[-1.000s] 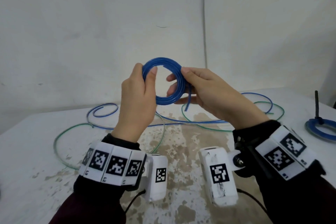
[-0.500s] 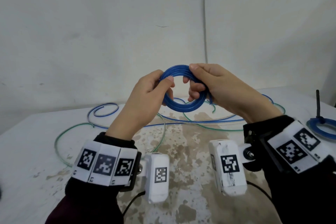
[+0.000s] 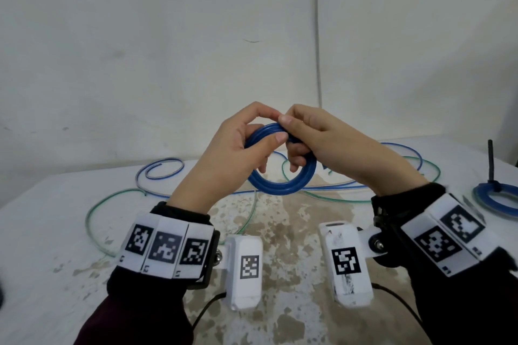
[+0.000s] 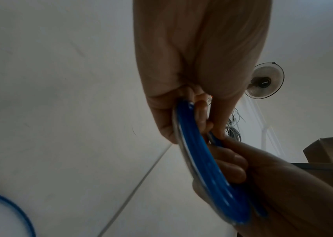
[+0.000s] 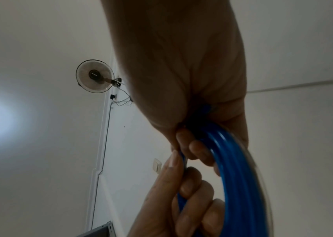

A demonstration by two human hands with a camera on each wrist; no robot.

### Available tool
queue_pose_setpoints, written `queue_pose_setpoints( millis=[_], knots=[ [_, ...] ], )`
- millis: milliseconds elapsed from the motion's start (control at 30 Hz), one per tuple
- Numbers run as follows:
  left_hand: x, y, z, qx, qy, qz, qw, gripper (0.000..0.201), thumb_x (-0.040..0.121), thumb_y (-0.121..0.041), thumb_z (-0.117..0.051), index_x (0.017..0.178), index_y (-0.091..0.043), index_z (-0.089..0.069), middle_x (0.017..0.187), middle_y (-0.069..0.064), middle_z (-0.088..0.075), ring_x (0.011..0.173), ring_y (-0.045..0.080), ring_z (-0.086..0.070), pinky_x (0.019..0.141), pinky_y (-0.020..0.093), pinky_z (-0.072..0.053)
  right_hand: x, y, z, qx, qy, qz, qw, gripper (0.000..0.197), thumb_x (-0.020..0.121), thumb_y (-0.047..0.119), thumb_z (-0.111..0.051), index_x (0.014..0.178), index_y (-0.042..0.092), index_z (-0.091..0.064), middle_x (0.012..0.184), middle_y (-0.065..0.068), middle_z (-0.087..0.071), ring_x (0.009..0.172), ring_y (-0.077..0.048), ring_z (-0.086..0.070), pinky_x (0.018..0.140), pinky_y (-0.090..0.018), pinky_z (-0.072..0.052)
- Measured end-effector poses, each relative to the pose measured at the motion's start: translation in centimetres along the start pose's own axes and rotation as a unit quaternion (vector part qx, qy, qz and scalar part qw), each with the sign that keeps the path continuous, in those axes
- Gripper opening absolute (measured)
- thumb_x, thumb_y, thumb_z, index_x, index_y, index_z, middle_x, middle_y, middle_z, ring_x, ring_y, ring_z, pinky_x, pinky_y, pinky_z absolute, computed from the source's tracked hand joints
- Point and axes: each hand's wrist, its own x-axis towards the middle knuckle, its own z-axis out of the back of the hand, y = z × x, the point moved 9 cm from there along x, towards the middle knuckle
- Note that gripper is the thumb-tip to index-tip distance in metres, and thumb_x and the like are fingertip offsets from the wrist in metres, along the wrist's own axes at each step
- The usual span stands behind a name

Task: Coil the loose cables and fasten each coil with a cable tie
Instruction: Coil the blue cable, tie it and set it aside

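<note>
I hold a small coil of blue cable (image 3: 283, 186) in the air above the table, between both hands. My left hand (image 3: 252, 137) grips its upper left part with thumb over the strands, fingers curled through the ring. My right hand (image 3: 300, 131) grips the top right of the coil, fingers wrapped round the bundle. The wrist views show the blue coil (image 4: 206, 165) edge-on, and the blue coil (image 5: 236, 176) pinched by both hands. Loose blue cable (image 3: 159, 171) and loose green cable (image 3: 95, 221) lie on the table behind.
A finished blue coil (image 3: 496, 199) with an upright black cable tie (image 3: 491, 162) lies at the table's right edge. The white table (image 3: 56, 246) has a worn brown patch in the middle. A wall stands close behind the table.
Both hands have lowered the coil and tilted it flatter. The right hand has moved from the coil's right side to its top, meeting the left hand's fingertips.
</note>
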Motion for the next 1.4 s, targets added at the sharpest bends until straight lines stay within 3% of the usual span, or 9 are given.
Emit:
queue_pose_setpoints(
  millis=[167,333,533,667,767,933,1067,1167,1400],
  knots=[
    [0.0,-0.9,1.1,0.022,-0.065,-0.043,0.997,0.006,0.092,-0.01,-0.058,0.098,-0.01,-0.059,0.061,-0.008,-0.058,0.05,0.008,-0.043,0.053,0.025,-0.041,0.6,-0.3,0.0,0.086,-0.03,0.002,0.996,0.025,0.103,0.024,-0.035,0.091,0.006,-0.047,0.061,-0.001,-0.044,0.06,-0.015,-0.048,0.068,-0.036,-0.056],
    [-0.2,-0.5,3.7,-0.003,-0.17,-0.057,0.984,0.008,0.093,-0.009,-0.056,0.101,-0.009,-0.058,0.052,-0.013,-0.051,0.048,0.006,-0.041,0.051,0.019,-0.039,0.9,-1.4,-0.1,0.1,-0.041,-0.021,0.994,0.039,0.104,0.027,-0.03,0.091,0.008,-0.062,0.073,-0.005,-0.063,0.074,-0.017,-0.061,0.075,-0.03,-0.057],
    [-0.6,-0.4,4.2,-0.038,-0.217,-0.072,0.973,0.009,0.096,-0.011,-0.053,0.103,-0.007,-0.057,0.06,-0.013,-0.051,0.046,0.01,-0.038,0.048,0.023,-0.038,1.1,-2.1,-1.4,0.184,-0.016,-0.047,0.982,0.042,0.103,0.032,-0.03,0.092,0.008,-0.063,0.072,-0.006,-0.069,0.083,-0.021,-0.067,0.085,-0.035,-0.055],
    [-0.3,0.2,3.3,-0.031,-0.204,-0.057,0.977,0.009,0.097,-0.011,-0.051,0.105,-0.006,-0.052,0.053,-0.011,-0.049,0.042,0.008,-0.039,0.049,0.029,-0.04,1.3,-2.3,-0.6,0.187,-0.051,-0.056,0.979,0.04,0.103,0.033,-0.03,0.076,0.011,-0.051,0.05,0.004,-0.05,0.064,-0.019,-0.059,0.075,-0.025,-0.052],
    [0.1,0.2,2.6,-0.019,-0.145,-0.025,0.989,0.005,0.097,-0.011,-0.05,0.102,-0.011,-0.049,0.051,-0.008,-0.049,0.044,0.01,-0.046,0.054,0.033,-0.046,1.3,-2.6,0.0,0.18,-0.074,-0.055,0.979,0.039,0.103,0.033,-0.031,0.075,0.012,-0.047,0.045,0.009,-0.038,0.055,-0.015,-0.052,0.089,-0.038,-0.047],
    [-1.6,-0.1,3.8,0.104,-0.108,0.007,0.989,0.01,0.094,-0.021,-0.056,0.103,-0.018,-0.052,0.07,0.003,-0.061,0.06,0.017,-0.062,0.066,0.035,-0.049,0.9,-2.6,-1.2,0.148,-0.067,-0.065,0.985,0.04,0.103,0.033,-0.033,0.072,0.012,-0.047,0.045,0.01,-0.035,0.049,-0.014,-0.044,0.084,-0.044,-0.045],
    [-5.9,0.4,4.8,0.31,-0.039,0.006,0.95,0.024,0.095,-0.033,-0.05,0.118,-0.028,-0.047,0.076,-0.005,-0.06,0.067,0.009,-0.058,0.063,0.024,-0.045,0.4,-3.9,-4.6,0.16,-0.043,-0.111,0.98,0.038,0.101,0.024,-0.031,0.07,0.01,-0.048,0.044,0.006,-0.034,0.049,-0.017,-0.042,0.076,-0.038,-0.039],
    [-9.7,2.6,7.8,0.382,0.049,0.089,0.919,0.028,0.095,-0.039,-0.047,0.117,-0.024,-0.056,0.083,-0.007,-0.063,0.072,0.01,-0.06,0.071,0.03,-0.048,0.2,-4.2,-8.1,0.12,0.01,-0.117,0.986,0.036,0.1,0.02,-0.03,0.074,0.009,-0.052,0.045,0.006,-0.038,0.05,-0.016,-0.047,0.076,-0.037,-0.038],
    [-19.0,7.9,22.1,0.569,0.118,0.326,0.745,0.032,0.093,-0.043,-0.052,0.113,-0.02,-0.061,0.105,0.002,-0.064,0.089,0.016,-0.054,0.079,0.029,-0.043,0.8,-1.6,-17.7,0.07,0.144,-0.071,0.985,0.037,0.103,0.028,-0.035,0.082,0.008,-0.059,0.054,0.007,-0.044,0.067,-0.019,-0.051,0.072,-0.029,-0.042]
  ],
)
